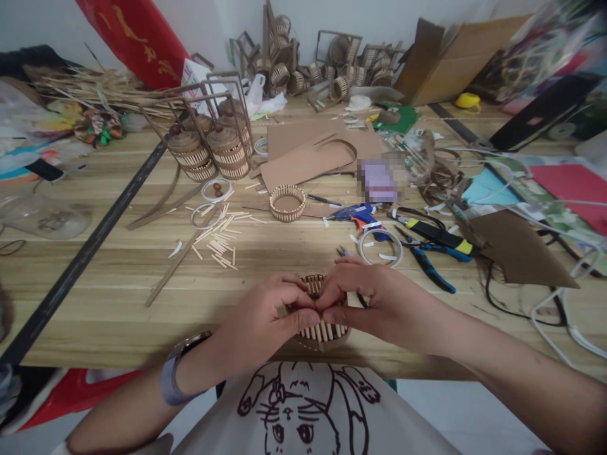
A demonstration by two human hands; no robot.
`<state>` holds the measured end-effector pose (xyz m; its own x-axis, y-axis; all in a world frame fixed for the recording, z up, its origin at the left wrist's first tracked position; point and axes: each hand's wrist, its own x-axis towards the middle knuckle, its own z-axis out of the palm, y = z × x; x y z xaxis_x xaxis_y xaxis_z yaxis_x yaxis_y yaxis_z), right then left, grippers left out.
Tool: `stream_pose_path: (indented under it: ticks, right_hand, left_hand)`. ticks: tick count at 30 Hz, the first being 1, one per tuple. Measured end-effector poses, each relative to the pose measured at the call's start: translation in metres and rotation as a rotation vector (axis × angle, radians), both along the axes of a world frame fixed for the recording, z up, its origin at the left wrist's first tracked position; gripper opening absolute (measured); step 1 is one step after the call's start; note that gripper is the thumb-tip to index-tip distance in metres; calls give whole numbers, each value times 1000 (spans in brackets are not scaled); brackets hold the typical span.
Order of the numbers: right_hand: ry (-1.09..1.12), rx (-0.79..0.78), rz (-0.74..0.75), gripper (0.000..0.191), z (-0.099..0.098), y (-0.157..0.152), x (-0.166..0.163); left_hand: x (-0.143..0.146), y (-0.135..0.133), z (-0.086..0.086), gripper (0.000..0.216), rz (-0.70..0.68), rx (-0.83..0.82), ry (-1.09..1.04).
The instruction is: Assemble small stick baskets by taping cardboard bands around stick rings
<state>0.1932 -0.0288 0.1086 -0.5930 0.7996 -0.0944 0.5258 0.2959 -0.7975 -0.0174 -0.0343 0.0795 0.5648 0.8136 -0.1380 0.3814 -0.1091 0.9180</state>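
My left hand (265,322) and my right hand (365,297) meet at the near edge of the wooden table (118,278). Both grip a small round basket ring of short bamboo sticks (322,330). My fingertips pinch its top rim from both sides, and the hands hide most of it. A watch sits on my left wrist (183,363).
A finished stick ring (287,203), loose sticks (220,237), white rings (379,246), a blue glue gun (360,216), pliers (434,265) and cutters lie beyond my hands. Small cage-like baskets (213,148), cardboard sheets (308,158) and cables (545,309) crowd the back and right.
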Motion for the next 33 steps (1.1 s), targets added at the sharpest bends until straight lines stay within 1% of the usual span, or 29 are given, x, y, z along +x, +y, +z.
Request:
stream_pose_path:
  ticks: [4,9,13,16,18,22,24,26,30,32,33]
  right_hand:
    - [-23,2,17,6,1,-2,0]
    - [-7,8,19,10,3,-3,-2]
    - [15,8,7,11,0,-4,-3]
    - [48,3,-15,9,-2,-3,-2]
    - [86,-26,-21,7,-3,-1,-1]
    - [164,-181,-51,7,-8,2,-1]
    - [194,-238,-79,9,-10,3,0]
    - [224,-269,-92,12,-13,3,0]
    - [209,-267,-84,11,-15,5,0]
    - [171,-207,-77,9,-17,7,-2]
    - [145,-148,-77,9,-19,7,-2]
  left_hand:
    - [1,-1,1,14,8,18,-8]
    - [3,-5,-1,15,13,16,-33]
    - [6,-8,-4,14,50,33,-40]
    - [6,-6,-6,15,50,44,-56]
    - [3,-2,-5,21,32,29,-55]
    - [-5,6,-2,40,-29,-4,1]
    - [-8,9,-1,42,-35,-1,24]
    - [-9,10,-1,39,-42,-4,18]
    - [-7,10,-1,21,-60,-18,-4]
    - [-5,10,-1,13,-44,18,20]
    - [-4,11,-1,12,-38,55,30]
